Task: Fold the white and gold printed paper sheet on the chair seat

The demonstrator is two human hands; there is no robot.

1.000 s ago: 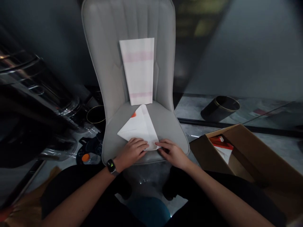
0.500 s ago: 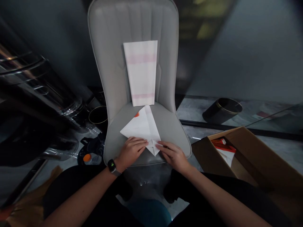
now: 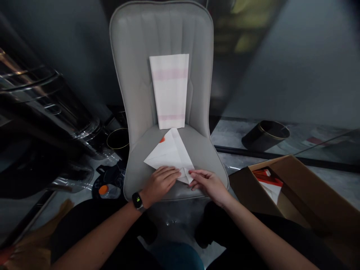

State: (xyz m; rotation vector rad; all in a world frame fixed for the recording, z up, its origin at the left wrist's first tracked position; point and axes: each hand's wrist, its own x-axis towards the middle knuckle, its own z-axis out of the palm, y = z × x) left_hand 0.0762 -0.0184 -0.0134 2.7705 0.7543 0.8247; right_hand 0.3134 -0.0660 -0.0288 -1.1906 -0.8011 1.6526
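Observation:
A white sheet of paper, folded to a roughly triangular shape with an orange-red mark on its left edge, lies on the seat of a grey chair. My left hand rests flat on its lower part, fingers stretched out toward the right. At the paper's lower right corner, my right hand pinches the small folded tip between thumb and fingers. Behind, a tall folded white paper with two pinkish bands leans upright against the chair back. A watch is on my left wrist.
An open cardboard box on the right holds red and white folded paper. Left of the chair are a black bin and a bottle with an orange cap. Shiny metal cylinders stand farther left.
My right hand has gone from lying on the lower fold to gripping the corner, which now points more to the right. My left hand has slid slightly right. The view has shifted a little.

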